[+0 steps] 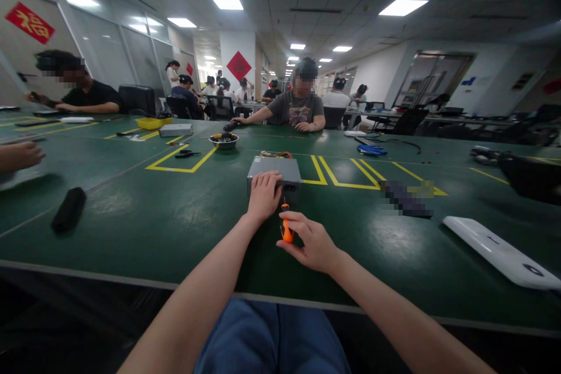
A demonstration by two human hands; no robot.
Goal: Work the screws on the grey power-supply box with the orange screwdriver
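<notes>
Work looks to be at the lining-up step: the right hand [313,241] grasps an orange-and-black screwdriver [287,232] pointed at a grey boxy metal unit [280,166] under the unclenched left hand [263,194] on the green table [153,234], so steady aim seems called for next.

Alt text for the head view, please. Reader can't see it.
A person's right hand holds an orange-and-black screwdriver pointed toward a grey metal box, while the left hand lies on the box. The box sits on a green table marked with yellow lines; a co-worker is across it.
</notes>
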